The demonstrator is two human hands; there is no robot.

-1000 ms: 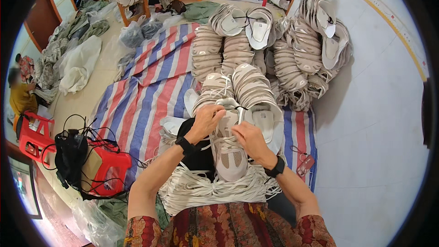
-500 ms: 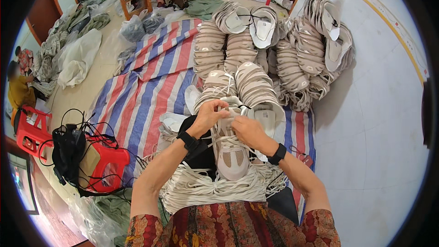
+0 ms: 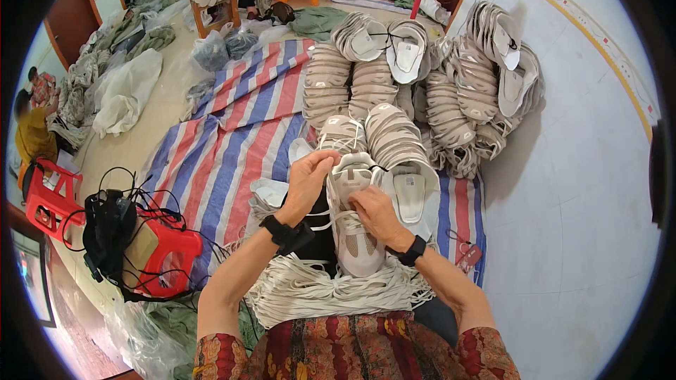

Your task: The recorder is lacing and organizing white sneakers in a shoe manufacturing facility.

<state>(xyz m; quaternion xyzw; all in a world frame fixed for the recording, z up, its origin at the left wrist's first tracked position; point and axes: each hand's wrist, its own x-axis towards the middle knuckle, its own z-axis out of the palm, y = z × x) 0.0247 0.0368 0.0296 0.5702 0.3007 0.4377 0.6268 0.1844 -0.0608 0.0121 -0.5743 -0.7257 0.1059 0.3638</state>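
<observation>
A beige-and-white shoe upper [image 3: 358, 243] lies in front of me, its rounded toe pointing toward my body. White shoelace [image 3: 343, 215] crosses its lower eyelets, and a loose loop hangs out to the left. My left hand [image 3: 308, 181] is closed in a pinch at the upper left edge by the collar; what its fingertips hold is too small to make out. On the right side, my right hand [image 3: 380, 215] has curled fingers pressed at the tongue [image 3: 352, 181], and whatever they grip is hidden. A thick bundle of white laces [image 3: 331, 292] lies across my lap.
Nested stacks of similar shoe uppers [image 3: 398, 134] stand just beyond, with more at the right [image 3: 458, 98]. They rest on a striped tarp [image 3: 232, 134]. A red stool [image 3: 169, 253] with a black bag and cables [image 3: 109, 229] stands left. People sit farther off.
My left hand has moved slightly left, apart from the right hand. The right hand has moved down onto the tongue, leaving more of the shoe's opening visible.
</observation>
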